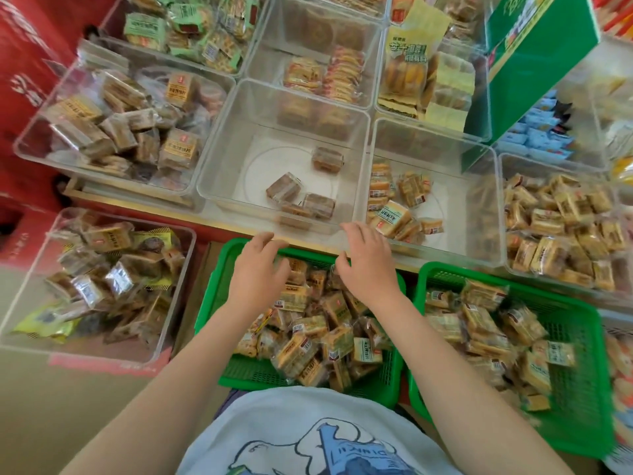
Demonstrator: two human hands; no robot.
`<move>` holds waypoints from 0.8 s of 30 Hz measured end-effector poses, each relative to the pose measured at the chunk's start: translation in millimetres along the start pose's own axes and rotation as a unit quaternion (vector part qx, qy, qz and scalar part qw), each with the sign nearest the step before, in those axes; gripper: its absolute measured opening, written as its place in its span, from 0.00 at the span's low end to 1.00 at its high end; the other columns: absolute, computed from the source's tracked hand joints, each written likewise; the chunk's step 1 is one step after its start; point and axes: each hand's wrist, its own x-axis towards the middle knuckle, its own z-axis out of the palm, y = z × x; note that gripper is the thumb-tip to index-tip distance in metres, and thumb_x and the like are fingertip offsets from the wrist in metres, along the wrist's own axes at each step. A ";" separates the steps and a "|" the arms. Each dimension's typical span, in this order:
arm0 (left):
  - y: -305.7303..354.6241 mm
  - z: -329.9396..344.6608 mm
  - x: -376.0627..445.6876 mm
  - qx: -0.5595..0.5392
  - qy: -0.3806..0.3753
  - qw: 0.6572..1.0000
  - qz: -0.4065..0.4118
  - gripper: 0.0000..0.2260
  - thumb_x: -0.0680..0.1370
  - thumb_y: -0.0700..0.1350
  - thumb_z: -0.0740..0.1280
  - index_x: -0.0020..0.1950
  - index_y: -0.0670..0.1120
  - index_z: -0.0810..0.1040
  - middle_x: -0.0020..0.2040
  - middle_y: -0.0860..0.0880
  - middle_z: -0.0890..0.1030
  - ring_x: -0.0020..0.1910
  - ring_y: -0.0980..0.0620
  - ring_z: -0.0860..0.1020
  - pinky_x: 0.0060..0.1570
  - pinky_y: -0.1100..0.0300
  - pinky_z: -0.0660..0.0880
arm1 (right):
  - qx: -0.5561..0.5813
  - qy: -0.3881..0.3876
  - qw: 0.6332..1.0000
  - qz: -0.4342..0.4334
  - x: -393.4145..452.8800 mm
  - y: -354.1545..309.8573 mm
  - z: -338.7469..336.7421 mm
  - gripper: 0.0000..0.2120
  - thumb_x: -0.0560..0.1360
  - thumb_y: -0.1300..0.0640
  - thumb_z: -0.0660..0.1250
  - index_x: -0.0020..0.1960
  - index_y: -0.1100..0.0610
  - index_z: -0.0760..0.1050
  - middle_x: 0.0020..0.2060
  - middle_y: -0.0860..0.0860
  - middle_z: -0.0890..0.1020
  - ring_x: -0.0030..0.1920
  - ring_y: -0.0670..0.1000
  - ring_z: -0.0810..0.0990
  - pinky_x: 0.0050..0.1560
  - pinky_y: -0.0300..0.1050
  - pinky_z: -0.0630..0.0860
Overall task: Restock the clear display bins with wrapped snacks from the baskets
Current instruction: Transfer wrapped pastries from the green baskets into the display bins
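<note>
Two green baskets hold wrapped snacks: one point(239, 371) right in front of me, another point(582, 389) to its right. My left hand point(258, 269) and my right hand point(366, 262) hover side by side over the far end of the near basket, fingers loosely spread and holding nothing. Just beyond them stands a clear bin point(222, 159) with only a few brown wrapped snacks point(301, 197) on its floor. The clear bin point(479, 207) to its right holds several yellow wrapped snacks point(394, 214).
Fuller clear bins surround these: brown packs at far left point(41, 138), mixed packs at lower left point(164, 323), yellow packs at right point(507, 255). A green carton point(534, 63) stands at back right. Red crates point(27, 63) line the left side.
</note>
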 end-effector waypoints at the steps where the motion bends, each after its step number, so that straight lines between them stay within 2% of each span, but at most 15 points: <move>1: -5.9 1.4 -8.5 -0.017 -0.035 0.998 -0.039 0.14 0.82 0.46 0.64 0.67 0.47 0.77 0.68 0.48 0.74 0.66 0.47 0.73 0.64 0.51 0.71 | 0.006 0.032 0.999 -0.011 -8.9 -4.9 3.7 0.19 0.79 0.59 0.63 0.69 0.58 0.71 0.64 0.54 0.75 0.66 0.55 0.71 0.69 0.56 0.67; 2: -11.1 2.6 -16.3 -0.033 -0.073 0.994 -0.068 0.13 0.82 0.47 0.63 0.67 0.48 0.77 0.65 0.49 0.77 0.61 0.50 0.76 0.60 0.52 0.75 | 0.019 0.028 0.999 -0.017 -18.9 -9.0 10.0 0.16 0.78 0.60 0.63 0.65 0.57 0.74 0.59 0.52 0.76 0.61 0.54 0.73 0.64 0.53 0.70; 3: -14.5 3.4 -24.3 -0.047 -0.109 0.989 -0.089 0.13 0.83 0.47 0.62 0.67 0.49 0.77 0.63 0.50 0.79 0.57 0.51 0.77 0.56 0.53 0.77 | 0.038 -0.011 0.999 -0.018 -29.4 -12.9 17.4 0.13 0.79 0.59 0.62 0.63 0.57 0.75 0.55 0.51 0.77 0.58 0.52 0.74 0.59 0.51 0.71; 5: -18.4 6.2 -38.3 -0.063 -0.155 0.980 -0.107 0.13 0.83 0.47 0.62 0.66 0.49 0.77 0.59 0.50 0.81 0.51 0.50 0.80 0.52 0.51 0.79 | 0.038 -0.143 0.989 -0.020 -48.8 -17.9 37.1 0.11 0.80 0.58 0.62 0.62 0.55 0.75 0.53 0.49 0.77 0.56 0.52 0.75 0.54 0.48 0.73; 6: -18.8 7.6 -44.0 -0.066 -0.171 0.977 -0.110 0.13 0.83 0.47 0.62 0.66 0.49 0.77 0.57 0.50 0.82 0.50 0.49 0.80 0.51 0.50 0.80 | 0.002 -0.195 0.980 -0.041 -56.8 -19.7 48.6 0.13 0.80 0.58 0.63 0.64 0.54 0.74 0.55 0.50 0.77 0.59 0.53 0.75 0.55 0.49 0.74; 8: -18.6 8.5 -52.5 -0.067 -0.190 0.973 -0.115 0.13 0.83 0.47 0.61 0.66 0.50 0.77 0.56 0.51 0.82 0.51 0.50 0.80 0.52 0.50 0.80 | -0.091 -0.261 0.956 -0.102 -73.3 -22.2 74.5 0.24 0.78 0.61 0.65 0.73 0.53 0.67 0.65 0.54 0.73 0.67 0.56 0.70 0.65 0.52 0.71; 10: -20.8 7.4 -59.2 -0.072 -0.193 0.971 -0.119 0.13 0.83 0.48 0.61 0.66 0.51 0.77 0.58 0.51 0.81 0.53 0.51 0.79 0.54 0.51 0.79 | -0.145 -0.324 0.925 -0.133 -89.8 -28.6 96.2 0.34 0.77 0.64 0.65 0.79 0.50 0.57 0.76 0.56 0.63 0.76 0.59 0.59 0.74 0.60 0.62; 11: -21.8 5.7 -62.8 -0.074 -0.191 0.971 -0.122 0.13 0.83 0.49 0.61 0.66 0.51 0.77 0.58 0.51 0.81 0.53 0.52 0.79 0.53 0.52 0.79 | -0.164 -0.344 0.912 -0.151 -96.1 -30.4 104.4 0.36 0.77 0.65 0.64 0.80 0.49 0.55 0.78 0.57 0.58 0.78 0.60 0.54 0.76 0.63 0.57; 13: -24.7 1.3 -69.6 -0.083 -0.185 0.971 -0.128 0.12 0.83 0.50 0.61 0.64 0.53 0.78 0.56 0.53 0.81 0.50 0.52 0.80 0.50 0.50 0.80 | -0.191 -0.347 0.901 -0.177 -105.0 -29.7 116.3 0.34 0.77 0.66 0.63 0.79 0.50 0.57 0.79 0.58 0.56 0.79 0.61 0.51 0.76 0.66 0.54; 16: -26.6 -7.6 -78.5 -0.095 -0.175 0.970 -0.135 0.10 0.83 0.50 0.62 0.63 0.55 0.78 0.53 0.55 0.81 0.44 0.55 0.80 0.42 0.54 0.80 | -0.185 -0.308 0.918 -0.169 -107.5 -28.4 121.5 0.30 0.77 0.64 0.63 0.77 0.54 0.60 0.78 0.57 0.58 0.78 0.60 0.52 0.75 0.64 0.55; 18: -26.6 -14.5 -81.5 -0.115 -0.163 0.970 -0.136 0.10 0.82 0.49 0.63 0.62 0.54 0.78 0.53 0.56 0.81 0.46 0.57 0.79 0.43 0.57 0.79 | -0.148 -0.281 0.938 -0.136 -101.9 -33.2 115.5 0.28 0.76 0.57 0.66 0.74 0.56 0.63 0.74 0.56 0.62 0.76 0.60 0.57 0.73 0.59 0.59; 21: -22.5 -25.1 -81.6 -0.165 -0.113 0.970 -0.136 0.09 0.81 0.47 0.65 0.60 0.53 0.79 0.55 0.57 0.81 0.53 0.59 0.78 0.54 0.59 0.76 | -0.004 -0.231 0.973 0.012 -86.0 -41.7 85.2 0.29 0.75 0.46 0.67 0.72 0.54 0.65 0.63 0.52 0.67 0.67 0.55 0.65 0.68 0.54 0.65; 22: -19.4 -28.0 -79.8 -0.181 -0.097 0.970 -0.131 0.09 0.81 0.46 0.66 0.60 0.53 0.79 0.55 0.57 0.81 0.55 0.59 0.77 0.55 0.61 0.75 | 0.085 -0.226 0.967 0.077 -80.6 -42.2 70.8 0.29 0.75 0.45 0.67 0.73 0.54 0.66 0.62 0.51 0.69 0.65 0.54 0.67 0.67 0.53 0.67; 23: -14.5 -31.0 -77.3 -0.200 -0.089 0.968 -0.125 0.10 0.81 0.45 0.66 0.61 0.53 0.79 0.55 0.57 0.81 0.55 0.59 0.77 0.55 0.62 0.74 | 0.193 -0.229 0.944 0.139 -75.8 -41.3 56.3 0.27 0.77 0.47 0.67 0.73 0.53 0.66 0.62 0.50 0.71 0.63 0.52 0.70 0.64 0.51 0.70; 24: -8.3 -33.4 -73.6 -0.222 -0.088 0.964 -0.120 0.10 0.81 0.45 0.66 0.61 0.54 0.79 0.56 0.57 0.81 0.56 0.59 0.78 0.54 0.63 0.74 | 0.309 -0.236 0.901 0.192 -72.3 -39.0 42.7 0.23 0.79 0.48 0.65 0.73 0.52 0.68 0.61 0.50 0.74 0.61 0.51 0.74 0.61 0.49 0.71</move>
